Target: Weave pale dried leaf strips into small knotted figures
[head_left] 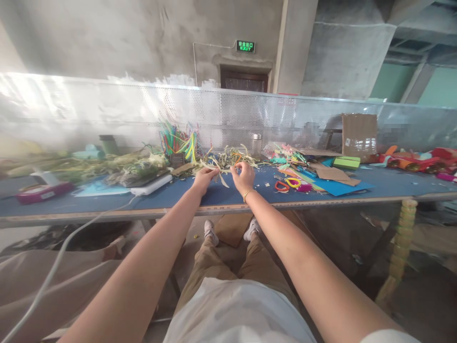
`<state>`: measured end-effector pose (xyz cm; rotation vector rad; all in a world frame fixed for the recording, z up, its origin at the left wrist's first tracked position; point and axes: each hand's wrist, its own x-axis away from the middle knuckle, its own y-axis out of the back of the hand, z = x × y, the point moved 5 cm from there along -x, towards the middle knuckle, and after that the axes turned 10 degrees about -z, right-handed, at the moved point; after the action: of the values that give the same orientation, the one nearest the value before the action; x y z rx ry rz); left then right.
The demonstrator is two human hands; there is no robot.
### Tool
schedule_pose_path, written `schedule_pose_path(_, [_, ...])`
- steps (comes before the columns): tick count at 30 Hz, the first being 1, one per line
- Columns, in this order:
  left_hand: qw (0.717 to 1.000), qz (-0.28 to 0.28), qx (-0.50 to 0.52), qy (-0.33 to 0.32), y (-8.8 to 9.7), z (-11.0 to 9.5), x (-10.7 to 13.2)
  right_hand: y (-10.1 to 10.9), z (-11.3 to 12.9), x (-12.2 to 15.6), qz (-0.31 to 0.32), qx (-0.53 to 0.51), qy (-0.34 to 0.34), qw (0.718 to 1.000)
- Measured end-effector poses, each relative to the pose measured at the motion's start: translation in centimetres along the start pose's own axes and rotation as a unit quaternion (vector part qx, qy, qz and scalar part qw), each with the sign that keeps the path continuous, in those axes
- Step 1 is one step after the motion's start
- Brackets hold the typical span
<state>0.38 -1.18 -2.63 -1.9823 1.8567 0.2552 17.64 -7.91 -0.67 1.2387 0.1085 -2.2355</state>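
My left hand (pixel 206 178) is closed, its fingertips pinching a pale cream-green strip (pixel 224 180) that looks like paper or raffia. Close by on the right, my right hand (pixel 243 177) is also closed, thumb and finger pressed on the other side of the same pale strips. Both hands hover over the front part of the blue tabletop (pixel 228 194). Just behind them lies a tangle of similar pale strips (pixel 228 156). Exactly how the strips run between the fingers is too small to make out.
A white power strip (pixel 152 186) with a cable lies at left, near a shaggy green heap (pixel 137 169). Colourful pipe cleaners (pixel 176 143) and a steel-capped bottle (pixel 256 144) stand behind. Orange-handled scissors (pixel 282 186) and blue card (pixel 337 186) lie right. A perforated metal panel (pixel 210 109) backs the table.
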Motion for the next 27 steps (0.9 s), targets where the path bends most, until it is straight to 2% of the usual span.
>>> schedule_pose_path(3, [1.000, -0.025, 0.009, -0.003, 0.2, -0.4, 0.2, -0.6, 0.8, 0.5, 0.073, -0.033, 0.032, 0.996])
schedule_pose_path(6, [0.999, -0.049, 0.005, -0.004, 0.3, -0.9, 0.5, -1.5, 1.1, 1.2, 0.159, -0.063, 0.031, 0.985])
schedule_pose_path(11, [0.999, -0.043, -0.001, -0.002, 0.1, -1.1, 0.7, -2.6, 1.0, 1.9, 0.250, -0.063, 0.030, 0.966])
schedule_pose_path(17, [0.999, -0.043, 0.009, -0.019, 0.3, -0.7, 0.4, -2.9, 0.8, 1.7, 0.247, -0.052, 0.041, 0.967])
schedule_pose_path(23, [0.996, -0.089, -0.008, -0.028, 1.0, -0.6, 0.1, -2.4, 0.8, 1.3, 0.211, -0.002, 0.059, 0.976])
schedule_pose_path(27, [0.996, -0.086, -0.016, -0.029, 1.0, -0.6, 0.0, -2.4, 0.6, 1.3, 0.203, -0.034, 0.041, 0.978])
